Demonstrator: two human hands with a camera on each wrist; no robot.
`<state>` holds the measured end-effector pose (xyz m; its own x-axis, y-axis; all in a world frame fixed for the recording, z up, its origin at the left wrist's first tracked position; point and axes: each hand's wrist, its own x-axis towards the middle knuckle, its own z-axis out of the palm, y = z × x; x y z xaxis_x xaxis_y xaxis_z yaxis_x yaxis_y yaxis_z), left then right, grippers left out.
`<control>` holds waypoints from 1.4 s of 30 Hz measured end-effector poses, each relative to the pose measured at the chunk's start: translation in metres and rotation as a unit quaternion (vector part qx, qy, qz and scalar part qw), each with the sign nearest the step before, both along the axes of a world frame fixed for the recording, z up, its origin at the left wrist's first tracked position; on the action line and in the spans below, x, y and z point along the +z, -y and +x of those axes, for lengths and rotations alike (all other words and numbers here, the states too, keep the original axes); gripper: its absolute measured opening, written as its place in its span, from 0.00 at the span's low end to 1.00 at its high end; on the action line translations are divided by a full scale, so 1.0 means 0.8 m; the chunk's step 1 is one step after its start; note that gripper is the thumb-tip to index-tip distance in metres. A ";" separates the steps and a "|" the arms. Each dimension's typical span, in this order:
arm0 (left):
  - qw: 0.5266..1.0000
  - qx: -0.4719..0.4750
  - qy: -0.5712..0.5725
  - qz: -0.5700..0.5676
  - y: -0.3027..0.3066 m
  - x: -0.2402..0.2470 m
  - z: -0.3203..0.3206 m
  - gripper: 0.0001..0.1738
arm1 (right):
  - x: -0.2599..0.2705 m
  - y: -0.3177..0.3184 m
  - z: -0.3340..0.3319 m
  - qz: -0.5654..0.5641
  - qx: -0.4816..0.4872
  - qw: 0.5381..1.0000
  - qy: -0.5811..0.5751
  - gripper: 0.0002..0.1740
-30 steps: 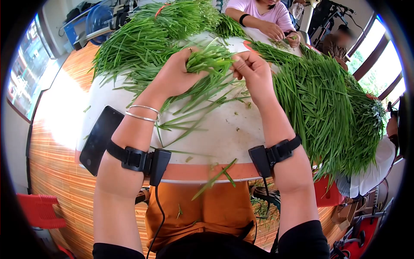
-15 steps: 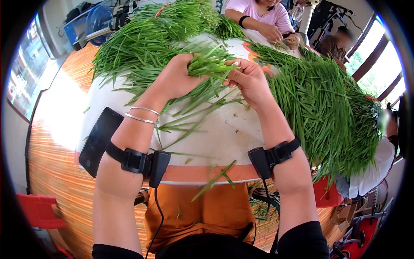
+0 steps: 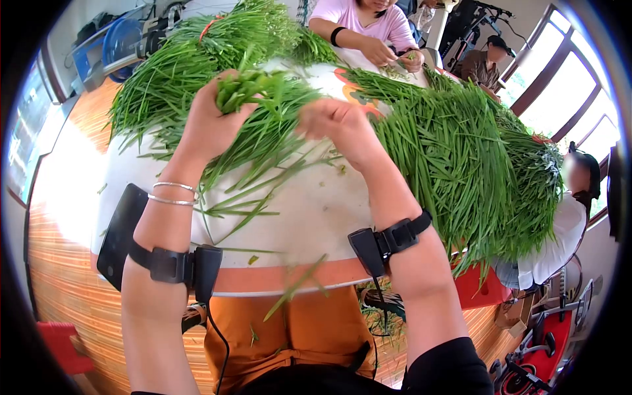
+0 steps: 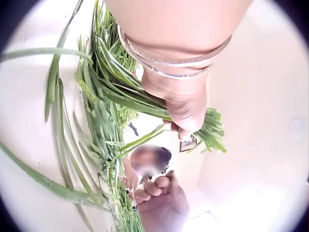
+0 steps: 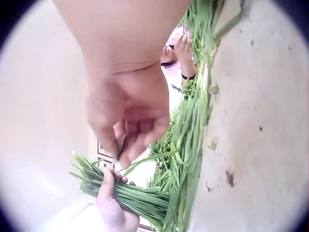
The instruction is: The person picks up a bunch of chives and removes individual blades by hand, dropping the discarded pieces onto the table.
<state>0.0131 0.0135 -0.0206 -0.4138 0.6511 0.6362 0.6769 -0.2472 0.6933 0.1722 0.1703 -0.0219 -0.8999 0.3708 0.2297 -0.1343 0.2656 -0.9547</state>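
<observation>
My left hand grips a bunch of long green leaves, its thumb and fingers wrapped round the stalks. In the left wrist view, the stalk ends stick out past the fingers, and one loose leaf hangs from the grip. To the right of the bunch, apart from it in the head view, is my right hand, blurred, with curled fingers. The right wrist view has this hand above the held bunch, with nothing clearly visible between its fingers.
Large leaf piles cover the table's back left and right side. A phone lies at the left edge. Loose leaves are scattered in front. Across the table, a person in pink handles leaves; two others sit farther right.
My right hand has drawn away from the bunch's stalk ends, where it was touching them. My left hand keeps its grip. The head view has shifted, so the table appears farther left.
</observation>
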 end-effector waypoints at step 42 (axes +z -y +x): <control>0.973 0.046 0.148 -0.170 0.004 0.010 0.008 0.16 | -0.001 0.026 -0.002 0.153 0.096 0.983 -0.044 0.16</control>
<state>0.0195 0.0104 -0.0126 -0.6118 0.7552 0.2352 0.4442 0.0820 0.8921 0.1708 0.1496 -0.0229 -0.9185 0.0980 0.3830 -0.2875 0.4995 -0.8172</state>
